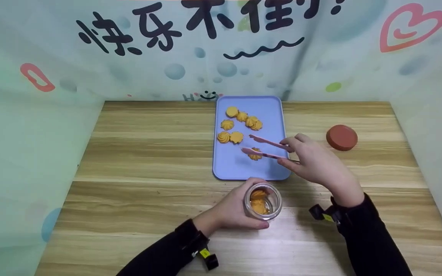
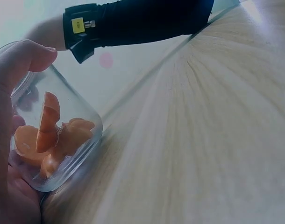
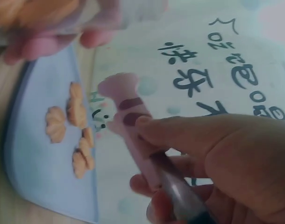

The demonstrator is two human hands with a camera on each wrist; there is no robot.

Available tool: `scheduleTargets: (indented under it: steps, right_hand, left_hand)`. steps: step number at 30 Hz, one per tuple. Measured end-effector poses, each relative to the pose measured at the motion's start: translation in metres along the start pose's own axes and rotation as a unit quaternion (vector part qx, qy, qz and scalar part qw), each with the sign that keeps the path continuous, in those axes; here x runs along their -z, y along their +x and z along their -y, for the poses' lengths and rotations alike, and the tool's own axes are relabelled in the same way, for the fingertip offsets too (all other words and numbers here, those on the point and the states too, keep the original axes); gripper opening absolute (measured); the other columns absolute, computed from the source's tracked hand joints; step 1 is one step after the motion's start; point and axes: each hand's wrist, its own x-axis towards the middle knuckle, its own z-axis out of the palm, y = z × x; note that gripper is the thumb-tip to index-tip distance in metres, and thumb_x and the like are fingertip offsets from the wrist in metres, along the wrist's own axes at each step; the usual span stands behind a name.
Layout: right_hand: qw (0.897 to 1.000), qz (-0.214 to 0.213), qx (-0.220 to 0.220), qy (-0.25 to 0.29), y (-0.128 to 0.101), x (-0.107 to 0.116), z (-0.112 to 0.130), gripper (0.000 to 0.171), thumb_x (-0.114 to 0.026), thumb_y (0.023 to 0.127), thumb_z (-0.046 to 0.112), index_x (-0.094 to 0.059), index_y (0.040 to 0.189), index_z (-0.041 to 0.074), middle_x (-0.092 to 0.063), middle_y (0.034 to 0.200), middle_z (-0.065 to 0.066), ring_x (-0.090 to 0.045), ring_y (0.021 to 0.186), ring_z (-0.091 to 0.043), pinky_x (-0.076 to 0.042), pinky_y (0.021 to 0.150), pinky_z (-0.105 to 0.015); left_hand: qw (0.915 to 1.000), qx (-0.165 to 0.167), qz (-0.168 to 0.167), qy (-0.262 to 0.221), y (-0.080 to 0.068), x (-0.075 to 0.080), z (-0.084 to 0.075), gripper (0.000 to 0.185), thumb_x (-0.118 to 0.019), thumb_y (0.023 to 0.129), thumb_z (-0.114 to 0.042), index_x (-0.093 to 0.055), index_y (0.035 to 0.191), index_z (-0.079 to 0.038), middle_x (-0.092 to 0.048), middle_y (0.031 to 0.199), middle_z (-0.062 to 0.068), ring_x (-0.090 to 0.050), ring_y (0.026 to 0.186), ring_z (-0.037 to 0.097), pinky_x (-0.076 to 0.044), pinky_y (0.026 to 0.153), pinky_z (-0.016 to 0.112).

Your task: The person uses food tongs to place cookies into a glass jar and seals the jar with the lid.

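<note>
My right hand [image 1: 315,163] pinches the back end of the pink tongs [image 1: 265,148], thumb on one arm & fingers on the other. The tongs' long line runs from my hand off to the left & a bit away from me, out over the blue tray [image 1: 272,111]. The two tips are apart, and one cookie [image 1: 255,154] sits right at the near tip, between the arms or just under them; can't tell if it's touching yet. So the cookie lies left of my right hand, at the far end of the tongs, and my right hand is the one nearer to it. Six more cookies [image 1: 238,124] lie farther back on the tray in a loose bunch. My left hand [image 1: 232,211] is wrapped round the glass jar [image 1: 263,200], fingers curled on its side. The jar stands on the bench [image 1: 140,161] just in front of the tray's near edge, mouth open. It has a few cookies in it already; the left wrist view shows them piled at the bottom [image 2: 49,137]. Jar is near the tongs' tips, toward me. A red lid [image 1: 342,137] lies on the bench to the right, well apart from the jar.
</note>
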Motion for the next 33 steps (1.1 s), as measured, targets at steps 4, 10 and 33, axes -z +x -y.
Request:
scheduleTargets:
  steps: [4, 10, 33]
  right_hand:
    - [1.000, 0.026, -0.011, -0.008, 0.003, -0.005, -0.007, 0.044, -0.069, 0.085, 0.036, -0.060, 0.115, 0.005, -0.062, 0.099, -0.011, -0.065, 0.087, -0.026, -0.054, 0.071, -0.042]
    - [0.999, 0.037, -0.019, -0.022, 0.004, -0.010, -0.011, 0.043, -0.070, 0.083, 0.035, -0.061, 0.113, 0.005, -0.063, 0.096, -0.010, -0.063, 0.082, -0.024, -0.054, 0.069, -0.041]
    - [0.998, 0.043, -0.034, -0.018, 0.007, -0.016, -0.013, 0.053, -0.072, 0.083, 0.037, -0.054, 0.125, 0.009, -0.057, 0.105, -0.014, -0.063, 0.086, -0.028, -0.055, 0.071, -0.045]
  left_hand:
    - [1.0000, 0.003, 0.000, -0.003, 0.000, 0.000, 0.001, 0.088, -0.087, 0.066, -0.026, -0.035, 0.136, -0.013, -0.055, 0.129, 0.002, -0.052, 0.123, 0.023, -0.038, 0.112, 0.032]
    - [0.9999, 0.005, -0.008, -0.009, 0.000, -0.002, 0.001, 0.086, -0.088, 0.065, -0.025, -0.037, 0.134, -0.017, -0.056, 0.128, 0.002, -0.053, 0.122, 0.025, -0.038, 0.112, 0.031]
    - [0.9999, 0.005, -0.007, 0.012, 0.000, -0.001, -0.001, 0.086, -0.087, 0.065, -0.027, -0.037, 0.134, -0.018, -0.055, 0.128, -0.003, -0.053, 0.123, 0.020, -0.038, 0.112, 0.029]
